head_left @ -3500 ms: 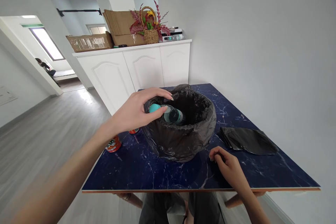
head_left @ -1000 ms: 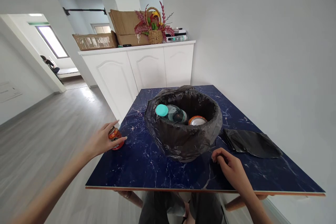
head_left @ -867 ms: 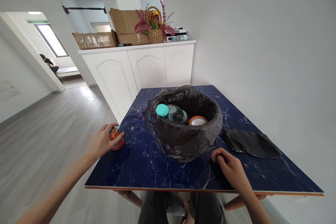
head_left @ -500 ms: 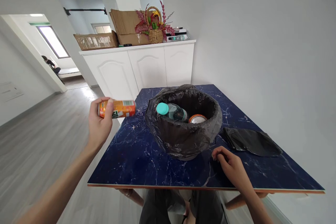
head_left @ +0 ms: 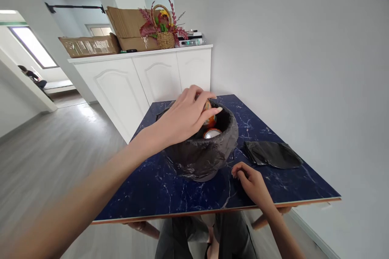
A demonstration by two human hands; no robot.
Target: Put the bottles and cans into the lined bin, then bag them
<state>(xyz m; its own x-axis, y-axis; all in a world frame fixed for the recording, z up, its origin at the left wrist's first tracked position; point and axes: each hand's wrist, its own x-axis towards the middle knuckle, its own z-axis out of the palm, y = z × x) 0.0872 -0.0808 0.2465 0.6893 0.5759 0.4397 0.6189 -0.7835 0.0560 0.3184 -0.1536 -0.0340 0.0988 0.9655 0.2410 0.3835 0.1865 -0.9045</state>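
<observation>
My left hand is over the mouth of a bin lined with a black bag, fingers closed round an orange drink can that dips into the opening. Another can lies inside the bin with its silver end up. The teal-capped bottle seen before is hidden behind my hand. My right hand rests on the dark blue marbled table just right of the bin, its fingers curled and pressed on the tabletop, nothing visible in them.
A folded black bag lies on the table to the right of the bin. Behind stands a white cabinet bearing cardboard boxes and a flower basket. A grey wall runs along the right; wooden floor lies to the left.
My left hand took the orange can from the table's left edge, lifted it and carried it right over the bin. A second can now lies in the bin. My right hand stayed put.
</observation>
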